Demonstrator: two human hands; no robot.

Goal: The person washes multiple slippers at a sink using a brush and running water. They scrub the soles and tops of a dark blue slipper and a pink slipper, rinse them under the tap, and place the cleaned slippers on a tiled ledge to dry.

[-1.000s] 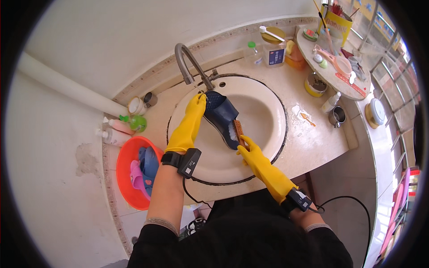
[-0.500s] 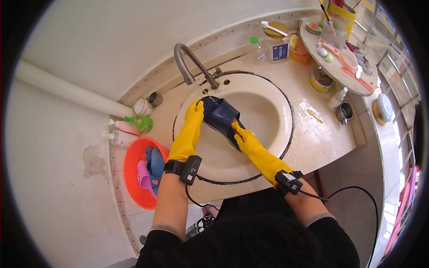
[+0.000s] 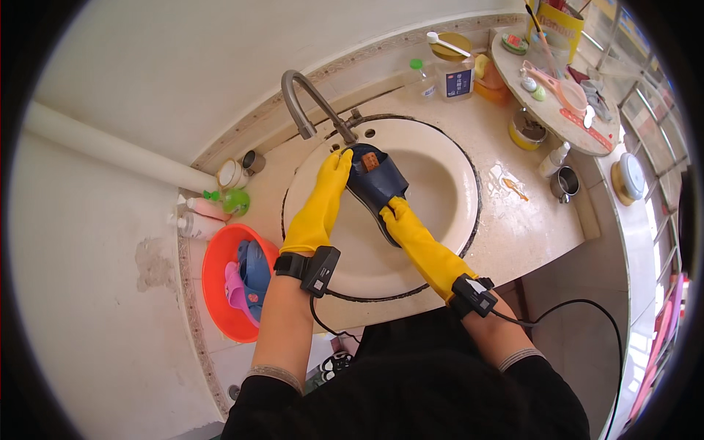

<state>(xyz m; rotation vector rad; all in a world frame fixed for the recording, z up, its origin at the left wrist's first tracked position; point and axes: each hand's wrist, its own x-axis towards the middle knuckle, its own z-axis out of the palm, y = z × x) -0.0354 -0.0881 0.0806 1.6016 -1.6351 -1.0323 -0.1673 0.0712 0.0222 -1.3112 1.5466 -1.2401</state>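
Note:
A dark navy slide slipper (image 3: 383,183) is held over the sink basin, its far end close below the faucet. Wrapped on the slipper's far left edge is my left hand (image 3: 334,170), closed, in a yellow rubber glove. My right hand (image 3: 398,214), in a matching glove, reaches under the slipper's strap from the near side, its fingertips hidden there. Beyond the strap, at the far opening, pokes the end of a small brown brush (image 3: 369,161); its rest lies under the strap, toward my right hand.
The white sink (image 3: 440,213) is set in a beige counter with a curved metal faucet (image 3: 301,103). An orange-red bucket (image 3: 213,293) at left holds blue and pink slippers. Bottles, a metal mug (image 3: 565,185) and a jar (image 3: 458,77) stand around the counter's back and right.
My right hand has pushed under the strap, and the brown brush now shows at the far opening instead of the near one. My left hand and the slipper have shifted slightly right and away.

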